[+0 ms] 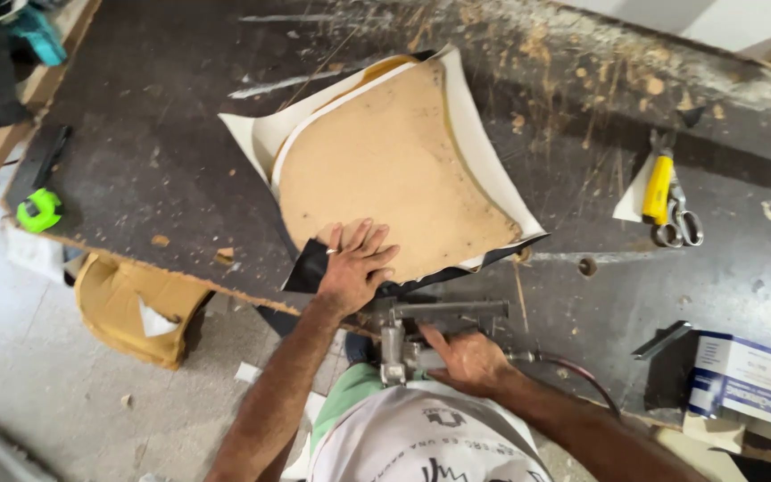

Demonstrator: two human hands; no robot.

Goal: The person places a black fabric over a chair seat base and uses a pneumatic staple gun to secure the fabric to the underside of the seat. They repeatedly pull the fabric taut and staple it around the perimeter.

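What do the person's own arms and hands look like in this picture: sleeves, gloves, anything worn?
Both forearms are bare, with no sleeves in view and no gloves. The left hand wears a thin pale ring on one finger. The right hand shows no ring or watch.

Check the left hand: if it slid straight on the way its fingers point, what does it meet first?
The left hand lies flat on the tan seat board, fingers pointing up the bench. Going straight on, it would only cross more of that board, then probably the white covering at its far edge. Depth beyond is unclear.
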